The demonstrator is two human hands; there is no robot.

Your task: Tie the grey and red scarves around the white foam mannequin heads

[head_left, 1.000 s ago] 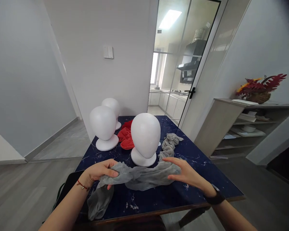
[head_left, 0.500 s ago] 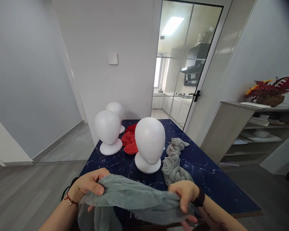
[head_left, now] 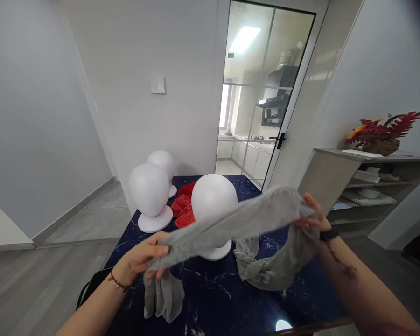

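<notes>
A long grey scarf [head_left: 231, 224] is stretched taut across the middle of the frame, its long axis rising from lower left to upper right, above the dark marble table [head_left: 217, 294]. The left hand [head_left: 143, 256] pinches the lower end, a loose tail hanging beneath it; the right hand [head_left: 311, 217] clamps the raised end, the remaining cloth drooping to the tabletop. Behind the scarf stands a white foam head [head_left: 213, 198], with red fabric [head_left: 184, 207] further back.

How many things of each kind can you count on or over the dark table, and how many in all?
White heads: 3
Grey scarf: 1
Red cloth: 1
Total: 5
</notes>
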